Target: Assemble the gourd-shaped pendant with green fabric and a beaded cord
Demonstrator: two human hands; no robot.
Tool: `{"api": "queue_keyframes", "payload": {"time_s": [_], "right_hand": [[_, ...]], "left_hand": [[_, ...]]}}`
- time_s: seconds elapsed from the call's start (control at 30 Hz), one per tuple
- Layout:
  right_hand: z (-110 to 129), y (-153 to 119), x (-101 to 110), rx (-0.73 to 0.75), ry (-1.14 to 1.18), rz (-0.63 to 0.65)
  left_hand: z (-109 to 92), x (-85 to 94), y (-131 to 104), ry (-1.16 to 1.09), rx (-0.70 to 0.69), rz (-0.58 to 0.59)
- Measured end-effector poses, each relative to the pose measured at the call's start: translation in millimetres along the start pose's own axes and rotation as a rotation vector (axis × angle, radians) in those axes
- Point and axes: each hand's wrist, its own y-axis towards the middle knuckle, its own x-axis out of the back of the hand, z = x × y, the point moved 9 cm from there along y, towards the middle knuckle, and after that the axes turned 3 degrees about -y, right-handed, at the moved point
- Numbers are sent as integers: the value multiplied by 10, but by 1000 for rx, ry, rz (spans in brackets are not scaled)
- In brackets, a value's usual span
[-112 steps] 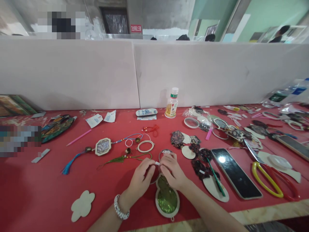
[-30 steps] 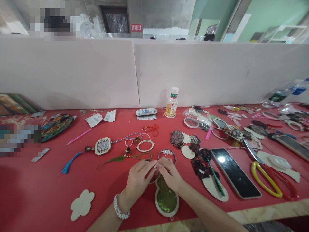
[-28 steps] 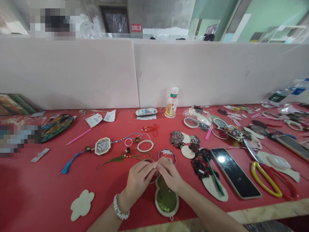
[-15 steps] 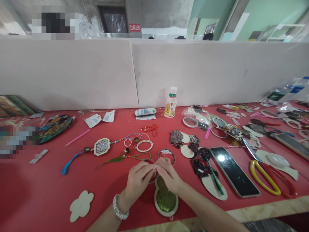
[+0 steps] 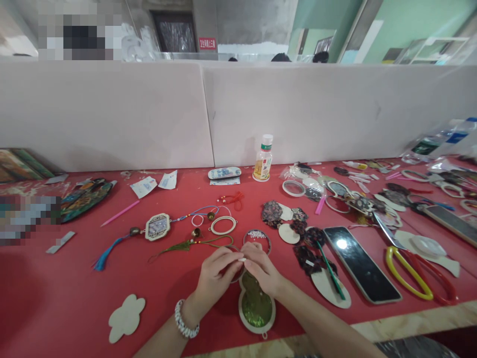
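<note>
Both hands meet above the table, fingertips pinched together on a tiny white piece (image 5: pixel 242 259) whose kind is too small to make out. My left hand (image 5: pixel 218 276), with a beaded bracelet (image 5: pixel 185 320) on its wrist, grips it from the left. My right hand (image 5: pixel 263 271) pinches it from the other side. Just below them lies a gourd-shaped wooden frame (image 5: pixel 257 328) filled with shiny green material, its upper part partly covered by my right hand. Behind the fingers sits a round ring dish (image 5: pixel 257 234) holding small pale beads.
Left lie a tasselled pendant (image 5: pixel 157 227), a wooden ring (image 5: pixel 222 225) and a cloud-shaped wooden piece (image 5: pixel 126 318). To the right are a phone (image 5: pixel 361 263), scissors (image 5: pixel 410 271), dark patterned scraps (image 5: pixel 273 213) and a green stick (image 5: pixel 331 271). A small bottle (image 5: pixel 263 158) stands before the white partition (image 5: pixel 298 109).
My fingers have shifted slightly, and the small white piece between them shows more plainly. The objects on the table stay where they were.
</note>
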Motion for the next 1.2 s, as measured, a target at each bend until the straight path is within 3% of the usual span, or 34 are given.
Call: {"api": "queue_keyframes", "payload": {"time_s": [0.33, 1.2], "right_hand": [[33, 9, 5, 13, 21, 12], [-5, 8, 10, 3, 27, 3]], "left_hand": [[53, -53, -33, 10, 26, 65], [107, -24, -3, 37, 75, 48]]}}
